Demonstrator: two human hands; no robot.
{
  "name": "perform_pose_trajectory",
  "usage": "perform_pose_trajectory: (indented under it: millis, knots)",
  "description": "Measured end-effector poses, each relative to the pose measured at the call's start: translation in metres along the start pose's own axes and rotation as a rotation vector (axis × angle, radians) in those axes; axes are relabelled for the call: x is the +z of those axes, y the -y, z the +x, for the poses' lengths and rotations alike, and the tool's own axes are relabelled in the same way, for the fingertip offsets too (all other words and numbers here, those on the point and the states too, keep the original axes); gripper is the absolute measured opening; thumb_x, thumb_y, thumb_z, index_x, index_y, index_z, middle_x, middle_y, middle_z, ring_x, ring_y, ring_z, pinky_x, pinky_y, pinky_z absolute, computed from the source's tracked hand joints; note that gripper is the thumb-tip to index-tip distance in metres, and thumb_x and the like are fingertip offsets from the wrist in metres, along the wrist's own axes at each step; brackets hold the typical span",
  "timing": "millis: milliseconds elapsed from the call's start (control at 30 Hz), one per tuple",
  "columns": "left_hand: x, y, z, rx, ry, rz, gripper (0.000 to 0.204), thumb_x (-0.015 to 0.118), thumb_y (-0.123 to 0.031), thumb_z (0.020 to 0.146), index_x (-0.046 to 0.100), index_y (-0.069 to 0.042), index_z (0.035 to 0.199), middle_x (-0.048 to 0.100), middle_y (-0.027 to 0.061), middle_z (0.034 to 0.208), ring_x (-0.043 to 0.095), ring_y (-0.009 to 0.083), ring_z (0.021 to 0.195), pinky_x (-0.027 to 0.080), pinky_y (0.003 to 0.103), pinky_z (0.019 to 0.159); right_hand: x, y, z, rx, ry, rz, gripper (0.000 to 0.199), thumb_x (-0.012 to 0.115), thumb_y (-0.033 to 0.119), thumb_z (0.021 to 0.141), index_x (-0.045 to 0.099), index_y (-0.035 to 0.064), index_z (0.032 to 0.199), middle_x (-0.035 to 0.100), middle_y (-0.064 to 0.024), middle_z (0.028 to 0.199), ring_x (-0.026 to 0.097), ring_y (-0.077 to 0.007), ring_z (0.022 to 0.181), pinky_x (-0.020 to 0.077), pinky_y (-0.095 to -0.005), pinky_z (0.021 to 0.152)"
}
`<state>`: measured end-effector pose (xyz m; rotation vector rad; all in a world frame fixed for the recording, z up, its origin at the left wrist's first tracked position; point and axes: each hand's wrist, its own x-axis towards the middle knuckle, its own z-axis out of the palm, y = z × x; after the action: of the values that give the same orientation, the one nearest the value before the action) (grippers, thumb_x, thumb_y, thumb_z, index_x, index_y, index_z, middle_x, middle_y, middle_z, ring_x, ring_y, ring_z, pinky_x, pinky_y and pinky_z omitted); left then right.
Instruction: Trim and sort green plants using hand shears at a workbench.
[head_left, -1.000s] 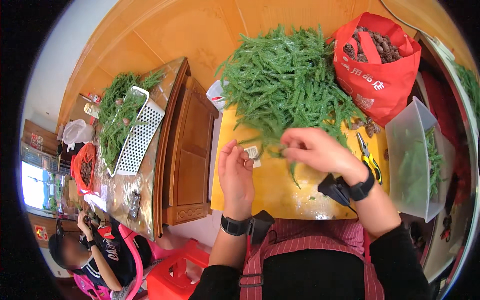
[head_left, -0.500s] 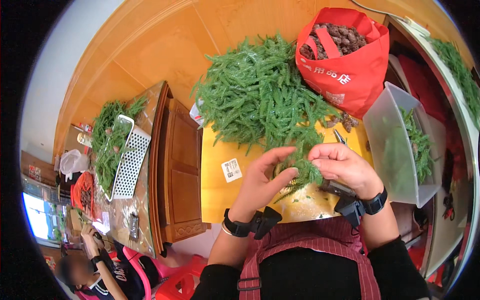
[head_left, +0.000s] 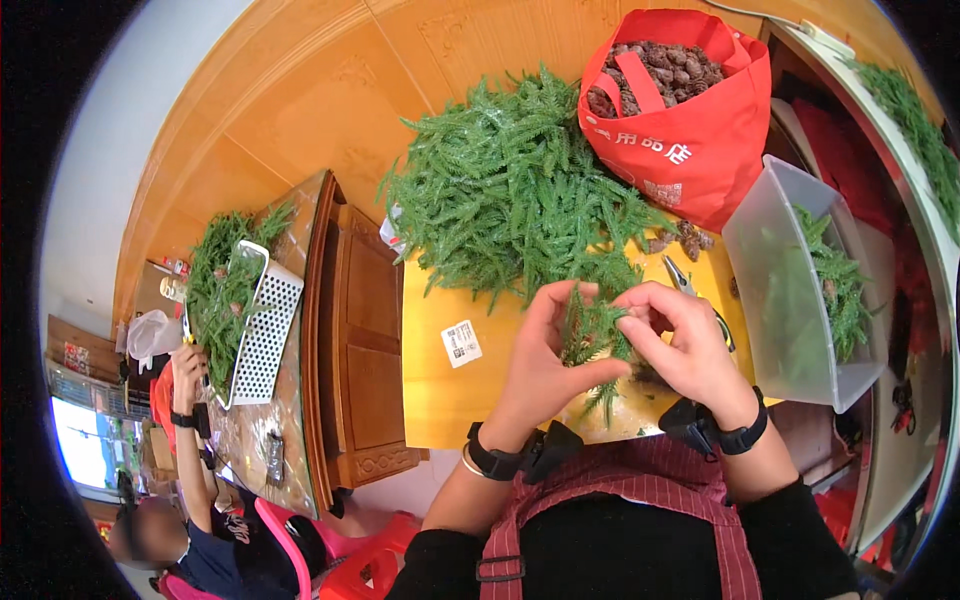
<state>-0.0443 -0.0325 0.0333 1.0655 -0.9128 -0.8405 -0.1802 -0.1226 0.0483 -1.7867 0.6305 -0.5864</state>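
1. You have bare yellow table (head_left: 440, 390) open to the left.
2. The green sprig pile (head_left: 515, 195) blocks ahead.
3. The red bag (head_left: 690, 150) and clear bin (head_left: 775, 300) wall your right.

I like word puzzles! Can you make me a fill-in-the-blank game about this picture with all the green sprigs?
1. Both hands, left hand and right hand, hold a small green ____.
2. The brown cones sit inside a ____ bag.
3. The pliers lie on the ____ table.
4. The clear plastic tub stands to the person's ____.

Missing words: sprig; red; yellow; right
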Motion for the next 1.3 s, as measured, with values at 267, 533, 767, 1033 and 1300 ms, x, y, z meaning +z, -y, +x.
perform_pose_trajectory:
  millis: [267,533,767,1033,1300]
  knots:
    - [-0.010,0.007,-0.002,-0.189,0.044,-0.024,0.024,0.054,-0.002,0.085,0.049,0.000,0.108,0.053,0.0040,0.096,0.053,0.0079,0.078,0.043,0.020,0.069,0.003,-0.002,-0.003,-0.249,-0.093,-0.227,0.016,0.061,0.006,0.076,0.057,0.0017,0.091,0.054,-0.0036,0.066,0.053,-0.0099,0.058,0.0425,-0.0227,0.052]
    - [-0.006,0.015,0.002,-0.013,0.011,0.012,0.015,0.048,-0.001,0.087,0.049,-0.001,0.101,0.048,0.0053,0.098,0.052,0.0095,0.082,0.042,0.023,0.073,0.001,-0.001,-0.006,-0.132,-0.110,-0.195,0.013,0.063,0.005,0.074,0.056,0.0019,0.085,0.053,-0.0028,0.067,0.053,-0.0101,0.060,0.0459,-0.0220,0.052]
    - [-0.013,0.016,0.001,0.467,-0.148,0.736,0.036,0.068,-0.007,0.073,0.048,-0.006,0.103,0.047,0.0096,0.113,0.048,0.0215,0.104,0.040,0.033,0.089,-0.004,0.000,-0.007,-0.106,-0.136,-0.215,0.013,0.063,0.006,0.074,0.055,0.0017,0.084,0.052,-0.0018,0.067,0.051,-0.0090,0.059,0.0445,-0.0219,0.051]
    - [-0.009,0.010,-0.001,0.497,0.297,0.903,0.075,0.082,-0.019,0.052,0.044,-0.003,0.115,0.043,0.0194,0.125,0.044,0.0345,0.114,0.038,0.041,0.094,-0.007,0.001,-0.009,0.054,-0.061,-0.085,0.016,0.062,0.008,0.077,0.052,0.0017,0.087,0.047,0.0022,0.066,0.044,-0.0019,0.057,0.0371,-0.0183,0.048]
    - [-0.005,0.008,0.000,0.467,0.361,0.899,0.093,0.081,-0.014,0.055,0.029,0.000,0.131,0.045,0.0182,0.124,0.046,0.0350,0.112,0.040,0.040,0.092,-0.011,-0.014,-0.010,0.085,-0.038,0.048,0.014,0.060,0.009,0.080,0.051,0.0020,0.088,0.044,0.0055,0.070,0.040,-0.0006,0.061,0.0341,-0.0168,0.051]
